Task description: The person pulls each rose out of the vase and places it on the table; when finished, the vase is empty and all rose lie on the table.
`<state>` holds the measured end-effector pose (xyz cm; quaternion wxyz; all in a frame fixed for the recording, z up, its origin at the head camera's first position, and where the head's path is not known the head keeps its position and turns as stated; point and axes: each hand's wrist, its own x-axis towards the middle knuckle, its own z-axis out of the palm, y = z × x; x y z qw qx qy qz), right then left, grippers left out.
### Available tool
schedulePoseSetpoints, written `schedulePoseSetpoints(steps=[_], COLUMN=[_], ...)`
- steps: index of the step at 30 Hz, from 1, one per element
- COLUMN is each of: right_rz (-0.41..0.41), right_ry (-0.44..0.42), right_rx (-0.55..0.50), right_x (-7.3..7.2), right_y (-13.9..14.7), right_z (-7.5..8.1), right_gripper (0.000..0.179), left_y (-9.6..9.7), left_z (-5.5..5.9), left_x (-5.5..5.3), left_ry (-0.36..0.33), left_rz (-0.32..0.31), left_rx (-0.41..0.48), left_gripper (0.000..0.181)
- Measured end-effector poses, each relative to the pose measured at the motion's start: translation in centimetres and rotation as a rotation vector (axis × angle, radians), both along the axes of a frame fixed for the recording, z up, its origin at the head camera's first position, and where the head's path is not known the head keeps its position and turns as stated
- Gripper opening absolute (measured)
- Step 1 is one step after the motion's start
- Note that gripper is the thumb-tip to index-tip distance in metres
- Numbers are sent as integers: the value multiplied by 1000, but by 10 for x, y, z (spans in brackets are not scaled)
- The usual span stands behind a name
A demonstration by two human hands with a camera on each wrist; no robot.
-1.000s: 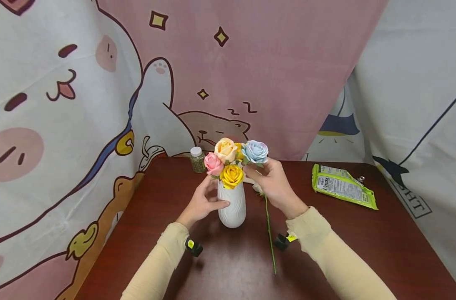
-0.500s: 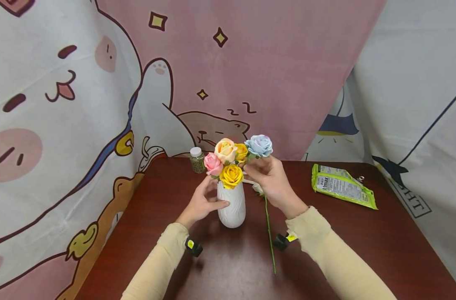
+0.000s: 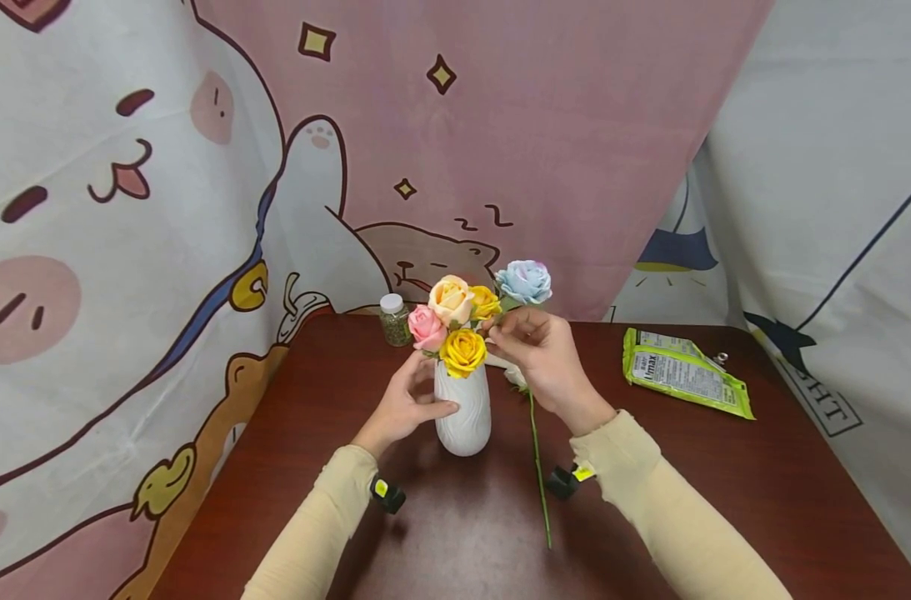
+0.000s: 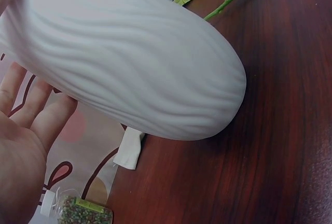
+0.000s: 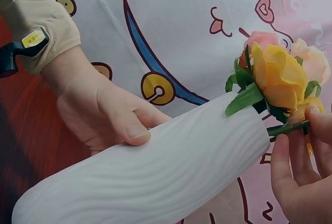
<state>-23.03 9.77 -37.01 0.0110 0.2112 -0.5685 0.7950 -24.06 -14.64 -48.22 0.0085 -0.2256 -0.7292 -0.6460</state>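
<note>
My left hand [image 3: 402, 407] holds the white wavy-ribbed vase [image 3: 464, 417] by its side, thumb across the front. Out of the vase's mouth rise a pink rose [image 3: 427, 327], a peach rose [image 3: 451, 300] and two yellow roses [image 3: 463, 352]. Just right of them, my right hand [image 3: 548, 362] pinches the stem of a light blue rose [image 3: 525, 282] below its bloom. The right wrist view shows the pinched green stem [image 5: 288, 128] at the vase's mouth, with the blue bloom out of that view. A white rose [image 3: 515, 377] lies on the table behind my right hand, its stem pointing toward me.
A lidded jar of small green grains [image 3: 394, 321] stands behind the vase, to the left. A green-and-white packet [image 3: 683, 375] lies at the table's right. Something white and folded [image 4: 128, 149] lies beyond the vase. Printed cloth hangs around the table [image 3: 290, 500].
The light blue rose has moved up and slightly right, away from the other blooms, with my right fingers on its stem. My left hand and the vase have stayed put.
</note>
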Motion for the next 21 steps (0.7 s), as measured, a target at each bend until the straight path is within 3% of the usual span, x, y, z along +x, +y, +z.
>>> schedulePoseSetpoints(steps=[8,16,21], right_rz=[-4,-79,-61], right_ry=[15,64,102], right_rx=[-41,-24,-82], right_x=[-1,-4,-6], right_y=[-2,-1,1], right_z=[1,5,7], right_gripper=[32,30,27], left_y=[0,1,0], left_z=[1,1,3], left_x=[1,1,1], left_ry=[1,1,-5], left_rz=[-3,2,-1], left_rx=[6,5,5], left_gripper=[72,76,78])
